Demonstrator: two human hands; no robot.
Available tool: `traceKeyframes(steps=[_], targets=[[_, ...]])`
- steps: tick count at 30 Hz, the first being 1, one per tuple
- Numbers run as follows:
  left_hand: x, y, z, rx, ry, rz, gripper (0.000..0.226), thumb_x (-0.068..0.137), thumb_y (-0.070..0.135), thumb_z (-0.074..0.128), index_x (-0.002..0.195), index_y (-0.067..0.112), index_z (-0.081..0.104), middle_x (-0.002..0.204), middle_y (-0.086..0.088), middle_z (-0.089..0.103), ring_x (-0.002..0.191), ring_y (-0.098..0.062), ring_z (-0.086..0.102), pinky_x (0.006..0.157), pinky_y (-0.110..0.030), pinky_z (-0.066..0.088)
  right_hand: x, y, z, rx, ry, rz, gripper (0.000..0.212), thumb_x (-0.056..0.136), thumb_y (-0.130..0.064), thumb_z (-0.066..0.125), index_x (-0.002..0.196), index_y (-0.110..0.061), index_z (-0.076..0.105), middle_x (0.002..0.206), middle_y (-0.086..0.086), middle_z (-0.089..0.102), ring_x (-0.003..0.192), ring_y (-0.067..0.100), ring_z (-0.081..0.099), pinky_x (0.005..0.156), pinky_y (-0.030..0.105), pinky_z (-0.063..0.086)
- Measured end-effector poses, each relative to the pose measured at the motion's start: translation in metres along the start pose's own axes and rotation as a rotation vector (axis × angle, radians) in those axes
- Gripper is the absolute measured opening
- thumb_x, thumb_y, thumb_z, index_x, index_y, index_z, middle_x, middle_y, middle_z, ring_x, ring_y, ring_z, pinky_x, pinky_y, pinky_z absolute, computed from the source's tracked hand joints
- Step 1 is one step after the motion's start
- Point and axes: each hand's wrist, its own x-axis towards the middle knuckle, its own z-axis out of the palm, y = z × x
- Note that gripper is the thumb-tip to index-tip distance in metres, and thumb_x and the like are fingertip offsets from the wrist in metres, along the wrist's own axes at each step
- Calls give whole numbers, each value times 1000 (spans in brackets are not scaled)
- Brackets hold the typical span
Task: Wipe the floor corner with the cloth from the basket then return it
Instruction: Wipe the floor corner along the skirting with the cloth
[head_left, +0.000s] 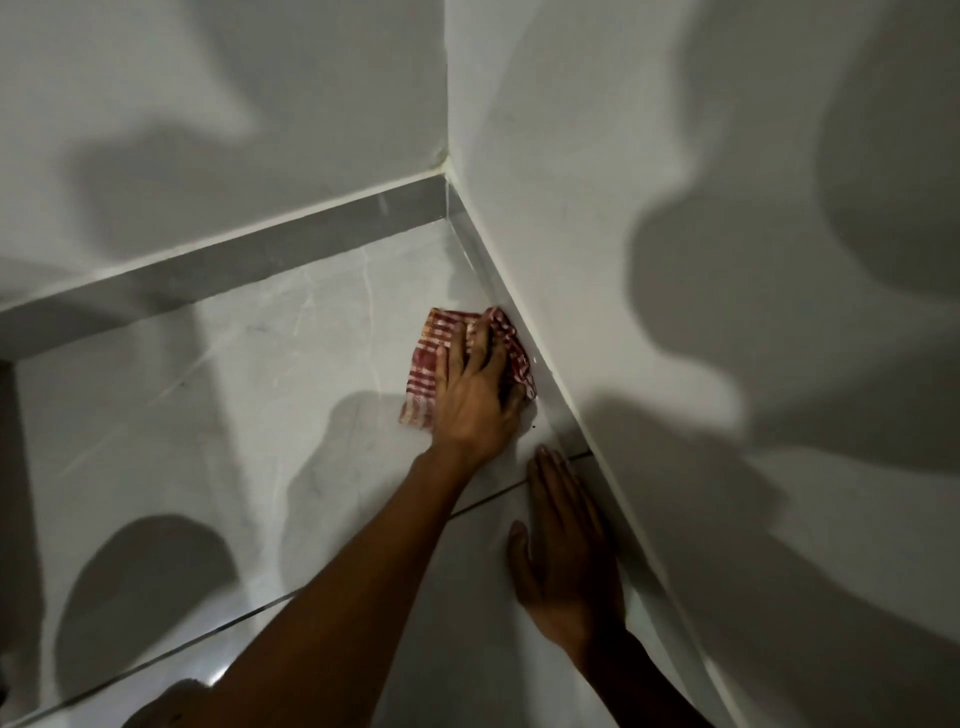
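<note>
Right hand (566, 551) flat on floor tile (208, 395), fingers together, holding nothing, beside skirting (561, 410). Ahead, left hand (475, 395) spread, palm pressing red-checked cloth (431, 358) down, cloth bunched against skirting, short of floor corner (444, 218).

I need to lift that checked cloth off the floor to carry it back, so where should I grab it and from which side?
Take the checked cloth by its free left portion, coming from the open floor side. It lies flat there, while its right edge bunches against the skirting below the wall, leaving little finger room. The left hand already presses on it, so curling those fingers would probably gather it; the right hand rests flat on the floor.
</note>
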Motion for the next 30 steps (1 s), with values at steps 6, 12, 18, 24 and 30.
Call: traceKeyframes(steps=[6, 12, 18, 24, 30], targets=[[-10, 0, 13, 11, -38, 18, 80, 103, 44, 52, 167, 18, 13, 177, -4, -8, 160, -39, -16, 128, -58, -6, 1, 0, 0, -2, -4, -3, 70, 106, -31, 53, 170, -9, 39, 180, 5, 36, 171, 15, 25, 137, 39, 30], [2, -1, 16, 186, 87, -15, 67, 106, 43, 26, 165, 11, 24, 176, -11, 12, 161, -41, 7, 130, -58, 11, 0, -2, 1, -51, -16, -4, 72, 105, -32, 50, 172, -11, 35, 182, 4, 34, 172, 13, 21, 136, 41, 31], [-14, 5, 19, 179, 32, 10, 73, 102, 48, 17, 166, 12, 20, 176, -12, 7, 161, -44, 2, 129, -55, 0, 0, -1, 2, -43, -27, -10, 71, 106, -32, 50, 172, -10, 36, 182, 6, 33, 171, 17, 24, 136, 44, 32], [-14, 3, 12, 168, -77, 43, 72, 108, 48, 33, 166, 12, 12, 176, -10, -1, 160, -41, -12, 126, -55, -12, 1, 0, 1, -46, -40, 15, 73, 105, -34, 49, 172, -11, 35, 181, 5, 34, 171, 17, 25, 137, 39, 29], [-5, 5, 6, 71, 12, 2, 64, 109, 40, 40, 165, 15, 20, 177, -5, 3, 161, -37, -10, 127, -57, -9, 2, -2, 0, -60, -30, 3, 71, 105, -33, 48, 171, -8, 37, 180, 7, 36, 170, 20, 28, 138, 36, 24]])
